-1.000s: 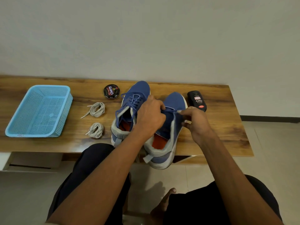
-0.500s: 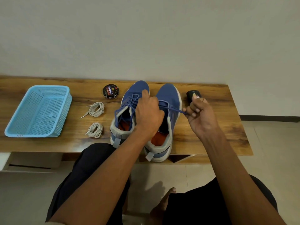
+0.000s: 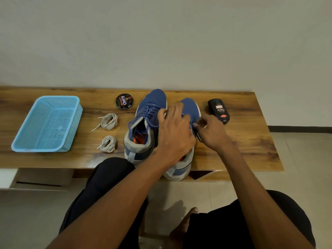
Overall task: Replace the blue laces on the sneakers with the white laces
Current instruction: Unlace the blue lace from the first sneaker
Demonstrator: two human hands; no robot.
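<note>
Two blue sneakers with grey heels stand side by side on the wooden table (image 3: 242, 150). The left sneaker (image 3: 143, 126) keeps its blue laces. My left hand (image 3: 175, 132) lies over the right sneaker (image 3: 188, 108), fingers spread, pressing on its upper. My right hand (image 3: 211, 130) pinches a blue lace (image 3: 193, 125) at that shoe's right side. Two coiled white laces (image 3: 108, 121) (image 3: 107, 143) lie left of the shoes.
A light blue plastic basket (image 3: 48, 124) sits at the table's left end. A round black polish tin (image 3: 124, 101) stands behind the white laces. A black polish bottle (image 3: 219, 110) lies right of the shoes. My knees are below the table's front edge.
My right hand came back from its pull to the right and now sits close against the right sneaker. My left hand flattened over the shoe, which shifted slightly toward me.
</note>
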